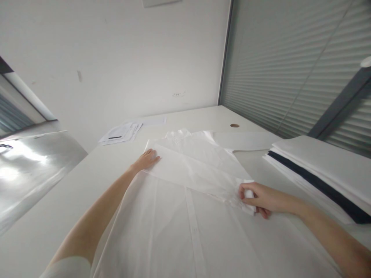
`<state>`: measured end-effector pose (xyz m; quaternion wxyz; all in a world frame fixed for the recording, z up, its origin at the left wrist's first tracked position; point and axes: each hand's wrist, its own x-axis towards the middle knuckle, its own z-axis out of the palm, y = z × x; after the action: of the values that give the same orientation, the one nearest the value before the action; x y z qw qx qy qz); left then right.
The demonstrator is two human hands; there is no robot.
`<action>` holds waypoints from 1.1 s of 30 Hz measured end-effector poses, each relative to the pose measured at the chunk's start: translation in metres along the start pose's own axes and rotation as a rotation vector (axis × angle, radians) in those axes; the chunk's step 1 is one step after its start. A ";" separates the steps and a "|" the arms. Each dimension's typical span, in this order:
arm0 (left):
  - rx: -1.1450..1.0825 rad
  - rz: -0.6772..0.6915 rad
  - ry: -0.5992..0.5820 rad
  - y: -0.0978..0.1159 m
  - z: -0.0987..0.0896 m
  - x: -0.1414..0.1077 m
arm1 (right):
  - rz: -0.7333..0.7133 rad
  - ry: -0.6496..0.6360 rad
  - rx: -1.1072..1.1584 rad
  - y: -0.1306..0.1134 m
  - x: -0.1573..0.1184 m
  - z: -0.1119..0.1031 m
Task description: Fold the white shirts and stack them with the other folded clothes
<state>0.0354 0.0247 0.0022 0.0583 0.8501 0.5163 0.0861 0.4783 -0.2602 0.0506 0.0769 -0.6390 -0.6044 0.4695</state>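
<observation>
A white shirt lies spread on the white table, its collar end away from me and its button strip running down the middle. One sleeve is folded across the front toward the right; the other stretches out to the far right. My left hand rests with fingers spread on the shirt's left shoulder area. At the right, my right hand pinches the cuff of the folded sleeve between thumb and fingers.
Stacked white and dark folded cloths lie on the right. Papers with a black item sit at the back left of the table. A round hole is near the back right. Blinds stand right, a shiny surface left.
</observation>
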 end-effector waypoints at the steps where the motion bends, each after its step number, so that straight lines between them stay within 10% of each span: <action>1: 0.002 -0.003 -0.003 -0.002 -0.001 0.006 | 0.004 -0.001 -0.004 0.000 0.000 0.000; 20: -0.173 -0.337 0.205 -0.033 -0.014 0.086 | 0.047 -0.035 0.096 -0.003 -0.012 -0.004; 33: -0.374 -0.644 0.123 -0.052 -0.016 0.092 | 0.103 -0.092 0.148 0.006 -0.011 -0.006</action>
<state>0.0283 0.1301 0.0156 0.2056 0.6121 0.7350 0.2071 0.4884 -0.2683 0.0554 0.0718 -0.6393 -0.5373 0.5453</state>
